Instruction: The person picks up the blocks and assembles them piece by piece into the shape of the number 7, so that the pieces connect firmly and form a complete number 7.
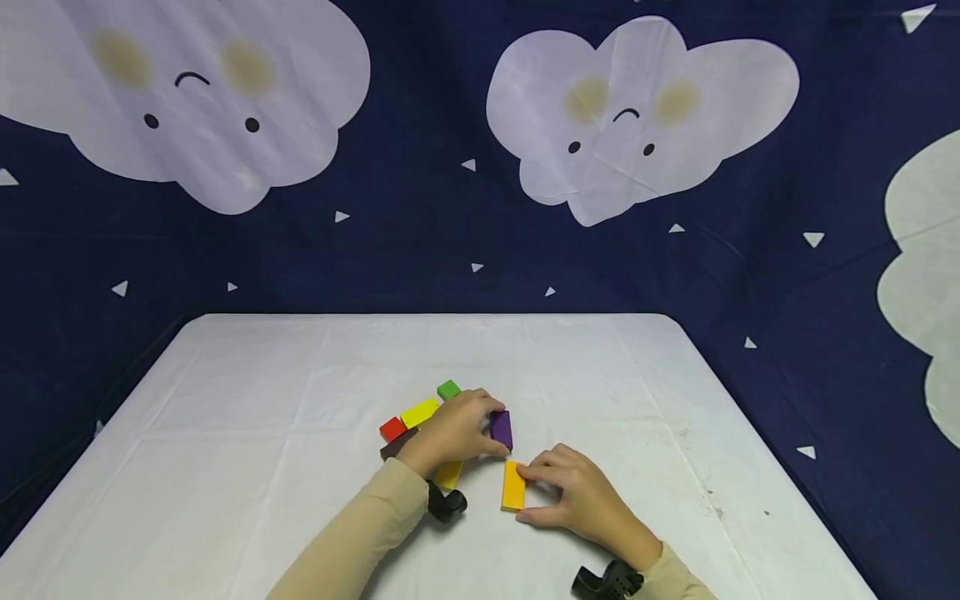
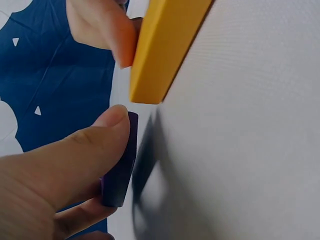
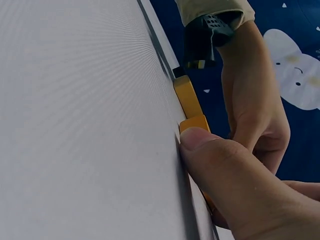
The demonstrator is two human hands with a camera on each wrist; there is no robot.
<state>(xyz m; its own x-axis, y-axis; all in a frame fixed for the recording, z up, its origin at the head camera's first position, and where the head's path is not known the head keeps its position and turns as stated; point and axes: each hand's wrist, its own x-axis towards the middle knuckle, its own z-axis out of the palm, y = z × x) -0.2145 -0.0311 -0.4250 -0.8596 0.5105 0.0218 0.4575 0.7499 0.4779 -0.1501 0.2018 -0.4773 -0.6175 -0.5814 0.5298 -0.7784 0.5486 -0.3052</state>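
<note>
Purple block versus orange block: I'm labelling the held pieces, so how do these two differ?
The purple block is dark, while the orange block is bright. The left hand holds the purple block; the right hand holds the orange block. In the head view, the purple block is farther up the picture than the orange block. Both are oblong.

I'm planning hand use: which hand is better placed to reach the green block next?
Probably the left hand: it is nearer the green block, though it pinches the purple block. The right hand, farther off, holds the orange block.
</note>
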